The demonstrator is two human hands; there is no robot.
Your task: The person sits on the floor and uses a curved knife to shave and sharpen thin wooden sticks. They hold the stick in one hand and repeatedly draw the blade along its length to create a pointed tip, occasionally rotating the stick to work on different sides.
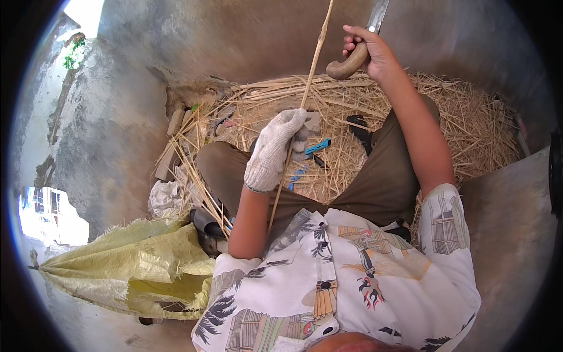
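Observation:
My left hand (pixel 275 146), in a white knitted glove, is closed round a long thin bamboo stick (pixel 317 56). The stick runs from my lap up past the top of the view and has a knot near its upper part. My bare right hand (pixel 370 51) grips the curved wooden handle of a knife (pixel 350 63), with the thumb stretched toward the blade. The metal blade points upward and leaves the view at the top edge. Blade and stick are apart in the picture.
Bamboo strips and shavings (pixel 469 126) cover the floor round my crossed legs. A blue cutter (pixel 318 147) lies between my knees. A yellow woven sack (pixel 141 258) hangs at the left. Walls (pixel 234 35) close in the space.

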